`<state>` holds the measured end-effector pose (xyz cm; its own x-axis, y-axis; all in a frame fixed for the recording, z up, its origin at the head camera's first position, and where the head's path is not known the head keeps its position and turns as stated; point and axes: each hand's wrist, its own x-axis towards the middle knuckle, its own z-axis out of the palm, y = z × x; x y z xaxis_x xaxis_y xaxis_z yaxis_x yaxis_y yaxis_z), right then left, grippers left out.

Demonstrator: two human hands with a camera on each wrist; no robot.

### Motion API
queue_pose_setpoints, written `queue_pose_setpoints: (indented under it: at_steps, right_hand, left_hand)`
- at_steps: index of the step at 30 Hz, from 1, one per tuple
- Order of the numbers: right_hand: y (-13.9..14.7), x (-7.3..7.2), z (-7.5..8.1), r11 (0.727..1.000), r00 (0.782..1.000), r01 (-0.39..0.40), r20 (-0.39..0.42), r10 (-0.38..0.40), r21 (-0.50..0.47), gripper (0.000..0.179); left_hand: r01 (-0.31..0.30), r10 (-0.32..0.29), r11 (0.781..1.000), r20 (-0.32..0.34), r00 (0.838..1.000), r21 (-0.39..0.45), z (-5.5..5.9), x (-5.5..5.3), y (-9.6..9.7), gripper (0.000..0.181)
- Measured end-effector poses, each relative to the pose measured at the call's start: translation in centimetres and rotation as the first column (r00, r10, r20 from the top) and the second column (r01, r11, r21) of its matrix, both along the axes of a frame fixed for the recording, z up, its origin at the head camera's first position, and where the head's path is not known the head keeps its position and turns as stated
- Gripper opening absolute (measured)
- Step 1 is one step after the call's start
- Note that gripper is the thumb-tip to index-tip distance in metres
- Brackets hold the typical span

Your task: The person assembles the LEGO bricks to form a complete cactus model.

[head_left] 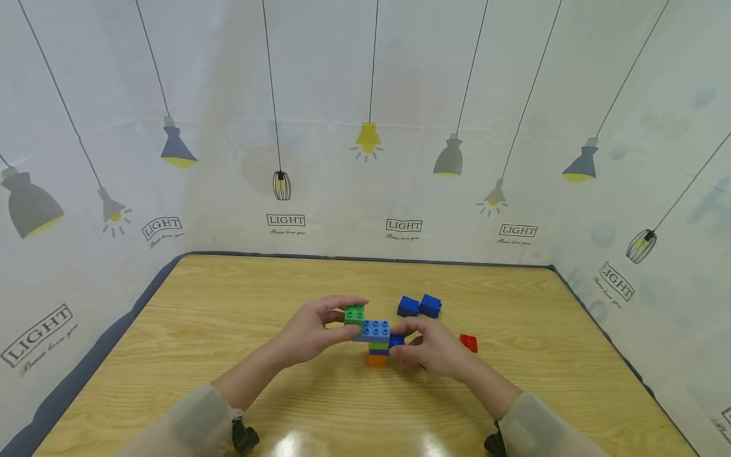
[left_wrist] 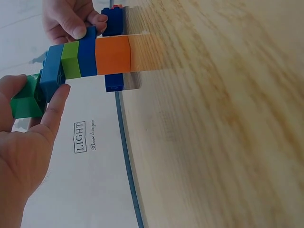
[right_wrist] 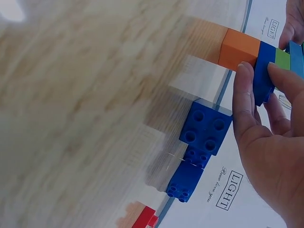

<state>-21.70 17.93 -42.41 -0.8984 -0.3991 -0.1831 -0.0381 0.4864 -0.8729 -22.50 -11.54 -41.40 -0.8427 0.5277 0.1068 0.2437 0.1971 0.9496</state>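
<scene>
Pale sleeves point(head_left: 197, 419) rising from seven and five o'clock, I work over a wood-grain table point(head_left: 274, 406) at a small tower point(head_left: 379, 348) of building bricks, upright near the middle. At its foot stands an orange brick point(head_left: 377, 360); above it lies a dark blue brick point(right_wrist: 264, 78) jutting toward three o'clock, then a lime green brick point(left_wrist: 71, 61), then a light blue brick point(head_left: 375, 330) overhanging toward nine. My right hand point(head_left: 432, 348), at the tower's three o'clock, grips the jutting end of the dark blue brick between thumb and fingers. My left hand point(head_left: 311, 331), at nine o'clock, pinches a green brick point(head_left: 355, 313) over the light blue brick's outer end; with my fingers partly in the way, I cannot say how firmly it is seated. Just past my right hand, toward three o'clock, a red brick point(head_left: 469, 343) lies on the wood. Farther out, toward two o'clock, sit two loose blue bricks point(head_left: 408, 306). Beyond the far edge, at twelve o'clock, a pale backdrop point(head_left: 325, 76) carries printed hanging lamps point(head_left: 368, 136) and the word "LIGHT."
</scene>
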Motion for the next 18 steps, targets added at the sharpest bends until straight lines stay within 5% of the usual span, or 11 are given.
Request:
queue_pose_setpoints:
  at_steps: [8, 18]
  right_hand:
    - [0.12, -0.18, -0.04, 1.0, 1.0, -0.015, 0.0, 0.015, 0.001, 0.035]
    - [0.11, -0.34, -0.12, 1.0, 1.0, -0.009, 0.016, 0.009, -0.004, 0.033]
  left_hand:
    - [-0.02, 0.016, 0.999, 0.072, 0.997, 0.045, -0.02, 0.09, 0.25, 0.046]
    - [-0.043, 0.041, 0.998, 0.053, 0.998, 0.047, -0.21, 0.14, 0.24, 0.045]
